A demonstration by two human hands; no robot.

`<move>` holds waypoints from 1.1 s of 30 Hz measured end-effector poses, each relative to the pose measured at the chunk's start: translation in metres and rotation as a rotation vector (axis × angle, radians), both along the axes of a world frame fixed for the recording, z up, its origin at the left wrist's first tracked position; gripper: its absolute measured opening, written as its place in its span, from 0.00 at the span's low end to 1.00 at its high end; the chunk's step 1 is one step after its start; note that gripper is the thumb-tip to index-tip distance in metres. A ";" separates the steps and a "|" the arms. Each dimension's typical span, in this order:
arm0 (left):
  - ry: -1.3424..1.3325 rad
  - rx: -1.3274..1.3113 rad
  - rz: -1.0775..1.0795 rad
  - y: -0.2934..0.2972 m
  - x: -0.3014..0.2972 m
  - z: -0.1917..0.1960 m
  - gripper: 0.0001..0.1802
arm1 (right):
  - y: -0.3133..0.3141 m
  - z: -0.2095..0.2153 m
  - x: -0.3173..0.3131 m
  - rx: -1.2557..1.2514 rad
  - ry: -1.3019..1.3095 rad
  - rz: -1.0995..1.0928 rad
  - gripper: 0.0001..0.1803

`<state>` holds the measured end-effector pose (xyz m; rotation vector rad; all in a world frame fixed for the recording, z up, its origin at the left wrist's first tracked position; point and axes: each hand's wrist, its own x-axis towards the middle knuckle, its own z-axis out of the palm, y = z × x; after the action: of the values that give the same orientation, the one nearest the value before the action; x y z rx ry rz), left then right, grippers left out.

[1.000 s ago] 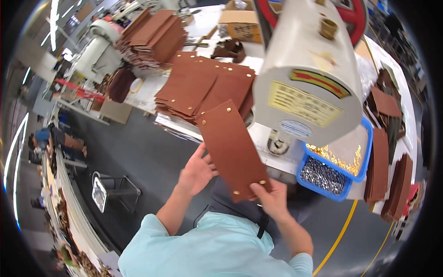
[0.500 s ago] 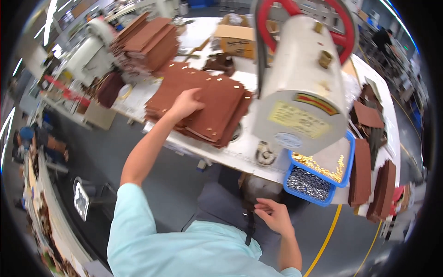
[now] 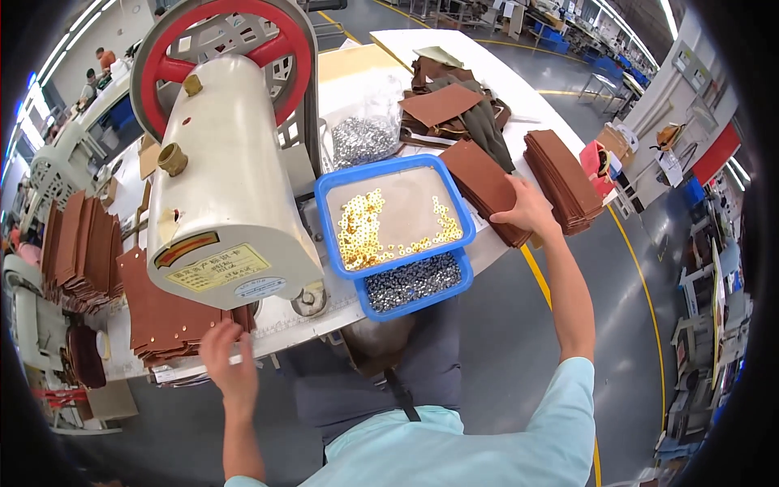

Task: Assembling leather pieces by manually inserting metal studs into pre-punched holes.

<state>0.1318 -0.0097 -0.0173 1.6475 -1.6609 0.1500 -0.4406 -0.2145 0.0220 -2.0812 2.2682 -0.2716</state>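
Observation:
My right hand (image 3: 529,211) lies on the near end of a stack of brown leather-like strips (image 3: 475,180), thumb and fingers spread; no lifted strip shows. A second stack of brown strips (image 3: 564,180) stands just right of it. My left hand (image 3: 230,361), slightly blurred, is in front of the table edge with fingers apart and nothing visible in it. Beside it lies a pile of brown panels (image 3: 158,304) with small metal fittings along the edges. A white press machine (image 3: 231,174) with a red handwheel (image 3: 154,73) partly hides that pile.
A blue tray (image 3: 469,235) of gold-coloured rings overlaps a blue tray (image 3: 466,294) of silver and dark fittings. Behind them sit a clear bag of metal pieces (image 3: 365,138) and a heap of dark and brown material (image 3: 454,101). More brown pieces (image 3: 81,252) stand far left.
The view has swung right. My left hand has come off the panel pile to the table's front edge. My right hand has moved from above my lap onto the strip stack.

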 end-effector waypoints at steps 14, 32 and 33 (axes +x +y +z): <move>0.304 0.125 -0.322 0.028 -0.100 -0.028 0.10 | -0.009 -0.021 0.007 0.007 0.099 0.024 0.44; 0.699 0.500 -0.621 0.003 -0.149 0.011 0.21 | 0.068 0.020 0.109 -0.718 -0.080 0.409 0.04; 0.711 0.502 -0.609 -0.006 -0.159 0.015 0.21 | 0.098 0.024 0.133 -0.567 0.069 0.417 0.05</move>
<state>-0.0271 -0.0156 -0.0027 1.2081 -1.5895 -1.0982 -0.3075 -0.1166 0.0462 -2.7975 1.8631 -0.9122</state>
